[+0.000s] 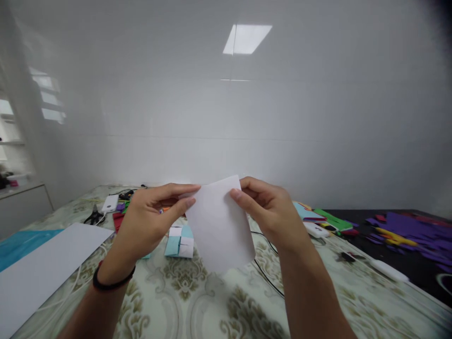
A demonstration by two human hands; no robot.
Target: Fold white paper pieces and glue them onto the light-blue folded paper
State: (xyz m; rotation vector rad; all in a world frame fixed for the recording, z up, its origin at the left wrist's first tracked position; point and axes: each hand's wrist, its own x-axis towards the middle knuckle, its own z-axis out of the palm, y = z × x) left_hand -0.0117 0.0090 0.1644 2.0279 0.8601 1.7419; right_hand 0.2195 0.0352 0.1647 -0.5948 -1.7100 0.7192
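A white sheet of paper [222, 230] hangs above the table between both hands, slightly curved. My left hand [155, 212] pinches its upper left corner between thumb and fingers. At the upper right edge, my right hand [268, 207] grips it with the thumb in front and the fingers behind. A dark band circles my left wrist. Below and left of the sheet, a folded light-blue and white paper piece [179, 241] lies on the tablecloth.
On the left lie a large white sheet [60, 273], a blue packet [24, 242] and black-handled pliers [94, 216]. To the right are purple paper scraps [413, 230], yellow-handled scissors [395, 237] and a green item [334, 220]. A black cable [266, 278] runs across the patterned tablecloth [197, 306].
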